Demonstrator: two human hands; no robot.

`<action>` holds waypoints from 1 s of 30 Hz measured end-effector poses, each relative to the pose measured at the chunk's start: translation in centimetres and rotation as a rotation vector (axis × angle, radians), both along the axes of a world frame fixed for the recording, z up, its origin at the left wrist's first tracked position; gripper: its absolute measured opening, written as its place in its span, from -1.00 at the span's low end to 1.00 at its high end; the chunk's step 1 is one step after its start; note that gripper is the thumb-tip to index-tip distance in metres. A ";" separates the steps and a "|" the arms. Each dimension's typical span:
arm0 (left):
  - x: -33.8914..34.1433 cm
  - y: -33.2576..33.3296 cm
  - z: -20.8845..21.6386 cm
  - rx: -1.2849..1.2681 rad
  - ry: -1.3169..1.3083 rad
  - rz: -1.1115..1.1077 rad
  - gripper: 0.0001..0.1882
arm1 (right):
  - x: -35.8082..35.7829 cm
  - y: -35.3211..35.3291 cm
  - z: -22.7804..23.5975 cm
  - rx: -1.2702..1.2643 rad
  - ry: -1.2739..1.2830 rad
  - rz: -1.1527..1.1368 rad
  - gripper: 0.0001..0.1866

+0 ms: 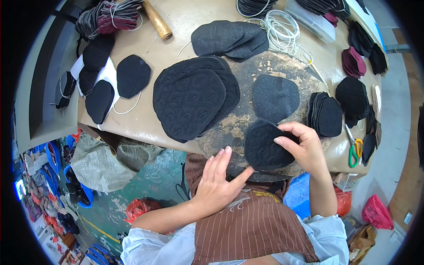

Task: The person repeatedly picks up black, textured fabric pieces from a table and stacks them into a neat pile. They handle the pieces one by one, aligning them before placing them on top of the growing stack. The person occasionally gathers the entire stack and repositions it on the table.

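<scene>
Where the right hand (pixel 309 151) pinches: one black quilted pad (pixel 267 148), centre of the clock used below, held over the work board; thumb and forefinger grip its upper right edge.
Right forearm (pixel 323 194): one, rising from between 4 and 5 o'clock, wrist bent inward.
Left hand (pixel 216 186): one, between 7 and 8 o'clock, spread, palm down, nearest digit just beside the pad's lower edge; whether they touch, cannot tell.
Work board (pixel 236 128): one, rounded, dark, surface worn through to tan patches, below the held pad.
Grey pad (pixel 276 98): one, flat on the board at 12 o'clock.
Large quilted stack (pixel 189 104): at 10 o'clock, overlapping black pieces, at least two.
Fanned dark pads (pixel 216 39): at 11 o'clock, at least three.
Upright row of pads (pixel 329 115): at 2 o'clock, black, leaning together, at least three.
Loose black pads at the far left (pixel 134 76): four, around 10 o'clock, some on a white sheet (pixel 109 73).
Maroon stack (pixel 353 62): one, between 1 and 2 o'clock.
White cord (pixel 282 33): one coil, 12 o'clock.
Scissors (pixel 353 152): one pair, 3 o'clock, one green handle, one orange.
Clear box (pixel 310 22): one, between 12 and 1 o'clock; contents indistinct.
Blue tub (pixel 89 194): on the floor between 8 and 9 o'clock, dark items inside.
Red bag (pixel 140 209): one, 8 o'clock, contents hidden.
Pink bag (pixel 377 212): one, 4 o'clock, contents hidden.
</scene>
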State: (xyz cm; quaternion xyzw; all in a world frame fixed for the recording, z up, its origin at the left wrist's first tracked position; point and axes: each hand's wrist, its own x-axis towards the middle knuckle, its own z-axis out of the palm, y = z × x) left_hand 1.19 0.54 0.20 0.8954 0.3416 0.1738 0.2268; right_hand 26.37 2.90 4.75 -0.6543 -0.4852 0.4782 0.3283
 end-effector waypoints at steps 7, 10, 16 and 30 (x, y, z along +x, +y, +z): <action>0.1 0.1 0.6 -0.022 -0.051 0.066 -0.46 | 0.0 0.6 0.1 -0.009 -0.089 0.042 -0.73; 0.4 -0.1 0.0 0.044 -0.043 0.063 -0.37 | -0.2 0.8 0.2 -0.014 -0.121 0.059 -0.73; 0.3 -0.1 -0.6 0.113 0.085 -0.011 -0.25 | -0.4 1.4 0.7 -0.056 -0.156 0.069 -0.73; 2.7 3.0 1.5 0.089 0.137 -0.195 -0.47 | -1.4 -2.2 2.0 0.325 -0.458 0.095 -0.78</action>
